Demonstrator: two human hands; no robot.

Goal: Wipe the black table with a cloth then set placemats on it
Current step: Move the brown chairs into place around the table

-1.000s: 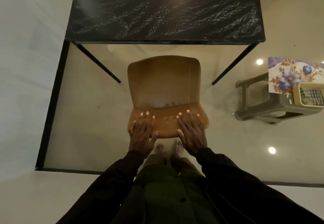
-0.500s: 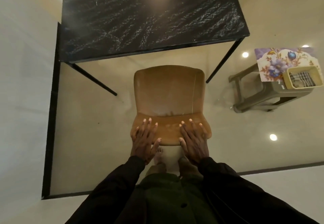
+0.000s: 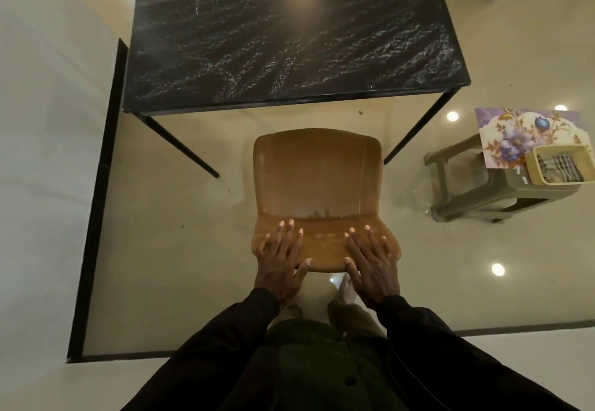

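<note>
Nothing's been picked up yet tbh. The left hand [image 3: 280,259] and right hand [image 3: 370,262] are laid flat and apart, fingers straight and spread, on the backrest of the brown chair [image 3: 317,172], which is parked just off the black table [image 3: 289,34]'s near edge. Nothing is gripped.

Right of the table, a floral placemat [image 3: 515,134] is lying on a plastic stool [image 3: 450,185], with a yellow basket [image 3: 544,153] partly over it. Probably a checked cloth [image 3: 558,167] is folded inside, but it's small and at the frame edge.

The cloth should be soft and light, best bunched from the middle. The placemat looks thin and slick, so an overhanging edge would be pinched. The table's far edge is cut off, and how many mats are stacked can't be told.
</note>
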